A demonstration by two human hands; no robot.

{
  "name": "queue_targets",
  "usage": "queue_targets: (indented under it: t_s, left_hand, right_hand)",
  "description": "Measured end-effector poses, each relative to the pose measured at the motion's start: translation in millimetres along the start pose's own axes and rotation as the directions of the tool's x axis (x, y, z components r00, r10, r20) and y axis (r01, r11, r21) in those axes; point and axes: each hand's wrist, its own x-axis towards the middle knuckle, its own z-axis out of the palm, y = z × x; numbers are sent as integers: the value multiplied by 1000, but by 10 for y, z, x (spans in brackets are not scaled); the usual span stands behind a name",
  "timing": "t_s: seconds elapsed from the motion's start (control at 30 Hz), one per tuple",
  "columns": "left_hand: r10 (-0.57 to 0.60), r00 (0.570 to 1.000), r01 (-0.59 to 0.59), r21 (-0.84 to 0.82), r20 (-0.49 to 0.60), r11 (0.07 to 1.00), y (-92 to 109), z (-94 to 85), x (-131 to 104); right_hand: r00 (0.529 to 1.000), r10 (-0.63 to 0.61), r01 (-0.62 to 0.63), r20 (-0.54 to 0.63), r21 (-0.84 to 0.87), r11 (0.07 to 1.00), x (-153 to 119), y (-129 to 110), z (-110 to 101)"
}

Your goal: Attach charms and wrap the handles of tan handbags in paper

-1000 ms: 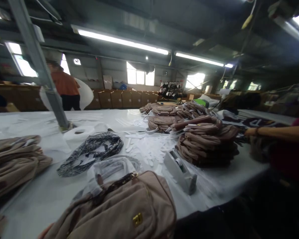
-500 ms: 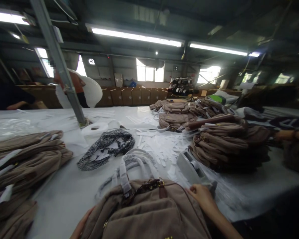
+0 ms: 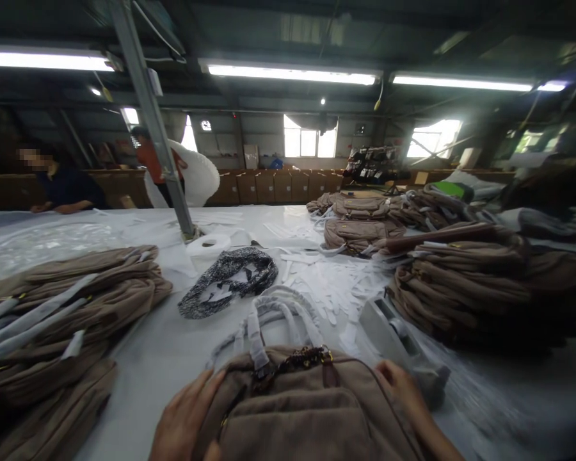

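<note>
A brown fabric backpack (image 3: 292, 413) lies right in front of me, its front pocket facing up. Its handles (image 3: 278, 320), wrapped in pale covering, stretch away over the table, and a dark chain and a brown leather tab sit at its top. My left hand (image 3: 185, 416) is closed round the bag's left side, the thumb at the front. On the upper right edge, my right hand (image 3: 403, 390) grips the bag with bent fingers; some fingertips are hidden. Just beyond that hand stands a grey tape dispenser (image 3: 396, 336).
Stacks of brown bags flank me, on the left (image 3: 72, 301) and right (image 3: 465, 288). Mid-table lie a speckled black-and-white bundle (image 3: 194, 301), white paper strips (image 3: 336, 288) and a white roll (image 3: 208, 244). A metal post (image 3: 166, 147) rises behind. Two people are across the table.
My left hand has come up further along the bag's left side and shows more fully. The view has swung left, so the scene sits further right. The bag stays in place.
</note>
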Motion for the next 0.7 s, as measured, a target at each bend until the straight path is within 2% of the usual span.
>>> queue_targets:
  t_s: [0.03,0.1,0.17,0.23,0.3,0.33,0.4,0.5,0.57,0.6,0.63,0.67,0.7]
  left_hand:
    - [-5,999,6,-23,54,1000,133,51,83]
    - [-10,972,5,21,237,1000,345,208,250]
    - [-4,926,-50,134,377,990,458,391,404]
    - [-7,879,-114,225,477,968,487,536,537]
    - [-15,840,-154,264,543,952,497,599,644]
    - [-19,837,-153,266,547,952,518,599,683]
    - [-35,858,-105,241,512,965,623,568,714]
    - [-14,894,-32,95,448,995,900,607,567]
    - [132,877,-137,-22,462,990,1064,792,329]
    - [275,802,-278,-75,531,958,1115,930,186]
    - [413,678,-442,-112,608,890,1142,1080,44]
    - [437,663,-510,-60,608,858,1148,1225,-83]
    - [417,708,-513,10,570,858,1138,1344,-185]
  right_hand:
    - [999,6,-5,-35,48,999,-6,-7,-20]
    - [993,41,-28,-108,125,992,-25,-36,-87]
    - [980,87,-55,-177,179,982,-61,-84,-187]
    - [970,120,-68,-214,237,969,-119,-142,-306]
    - [964,153,-83,-216,303,950,-198,-201,-423]
    - [962,171,-93,-215,332,939,-242,-233,-477]
    - [951,206,-113,-228,365,924,-321,-309,-564]
    - [931,224,-98,-289,391,915,-386,-521,-632]
    - [929,198,-44,-313,438,898,-393,-776,-635]
    - [937,168,-4,-306,471,882,-392,-941,-626]
    - [952,122,38,-280,506,862,-393,-1129,-610]
    - [969,65,75,-238,538,839,-395,-1332,-588]
    - [983,0,105,-182,566,817,-398,-1541,-560]
